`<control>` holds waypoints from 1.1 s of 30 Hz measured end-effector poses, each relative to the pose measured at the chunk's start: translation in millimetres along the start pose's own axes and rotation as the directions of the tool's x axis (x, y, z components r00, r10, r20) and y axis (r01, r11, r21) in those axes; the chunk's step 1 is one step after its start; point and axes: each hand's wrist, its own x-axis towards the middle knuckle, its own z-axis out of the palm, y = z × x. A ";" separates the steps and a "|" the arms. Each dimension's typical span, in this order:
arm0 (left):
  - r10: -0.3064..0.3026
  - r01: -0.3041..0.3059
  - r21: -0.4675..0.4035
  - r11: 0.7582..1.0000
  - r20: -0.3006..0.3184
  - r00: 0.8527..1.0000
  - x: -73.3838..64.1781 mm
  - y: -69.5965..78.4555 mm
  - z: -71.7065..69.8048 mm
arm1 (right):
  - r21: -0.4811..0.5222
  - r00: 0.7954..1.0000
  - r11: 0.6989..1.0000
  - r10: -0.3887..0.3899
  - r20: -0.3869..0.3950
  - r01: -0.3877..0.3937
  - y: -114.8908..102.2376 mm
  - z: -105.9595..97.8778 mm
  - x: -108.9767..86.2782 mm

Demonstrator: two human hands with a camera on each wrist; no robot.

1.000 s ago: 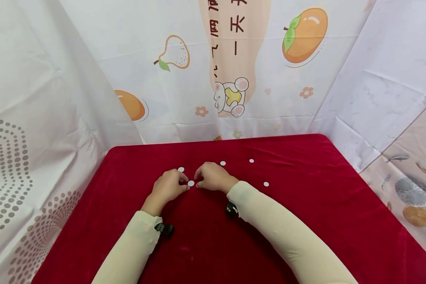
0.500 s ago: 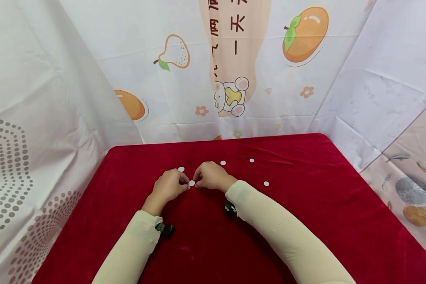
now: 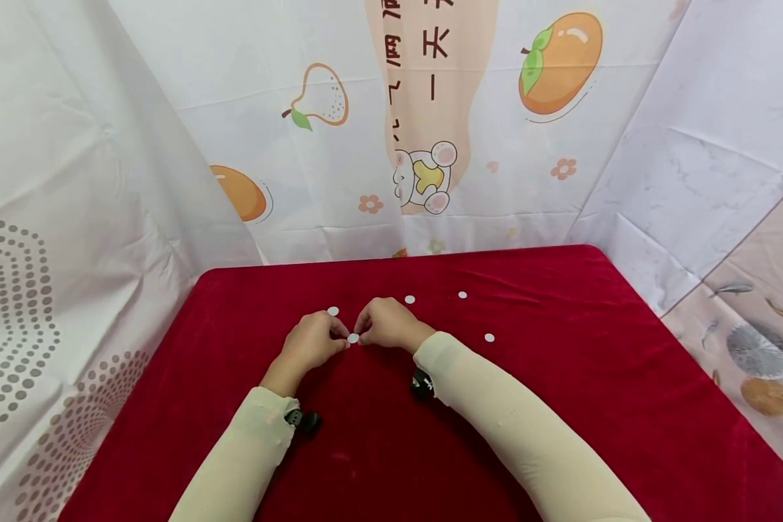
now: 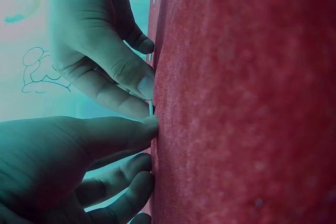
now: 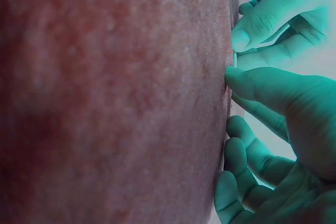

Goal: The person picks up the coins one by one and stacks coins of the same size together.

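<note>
A small flat white disc (image 3: 353, 338) lies on the red cloth between both hands. My left hand (image 3: 309, 339) has thumb and forefinger curled in at its left edge. From the other side, my right hand (image 3: 391, 324) brings thumb and forefinger to the right edge. Seen edge-on in the left wrist view, the disc (image 4: 151, 107) is a thin pale sliver between the two thumbs. The right wrist view also shows just a strip of the disc (image 5: 234, 59). Just beyond the left fingers is another white disc (image 3: 333, 310).
Red velvet cloth (image 3: 378, 449) covers the table. Farther right lie more white discs: one behind the right hand (image 3: 409, 299), one farther back (image 3: 462, 295), and one right of the right wrist (image 3: 489, 338). A printed curtain (image 3: 339, 167) hangs behind the table.
The right hand has moved slightly left, closing the gap to the disc's right edge. The disc has shifted a little to the right. The left hand has barely moved.
</note>
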 end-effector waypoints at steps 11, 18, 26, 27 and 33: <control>0.004 -0.004 -0.057 0.998 0.007 1.000 1.6 0.8 1.4 | 0.053 1.000 0.998 0.013 0.014 -0.013 2.2 0.2 1.4; -0.009 0.011 -0.105 0.994 0.017 1.000 1.2 1.6 0.5 | 0.080 0.999 0.996 0.024 0.032 -0.027 2.6 0.5 2.2; -0.018 0.020 -0.124 0.992 0.019 1.000 -1.8 5.1 -2.4 | 0.108 0.999 0.994 0.021 0.039 -0.025 2.5 0.2 2.5; -0.021 0.023 -0.128 0.992 0.021 1.000 -2.2 5.6 -2.4 | 0.110 0.999 0.994 0.021 0.041 -0.025 2.6 0.2 2.5; -0.015 0.019 -0.146 0.989 0.029 0.999 -2.8 5.6 -2.4 | 0.125 0.999 0.992 0.017 0.047 -0.022 4.7 0.3 2.2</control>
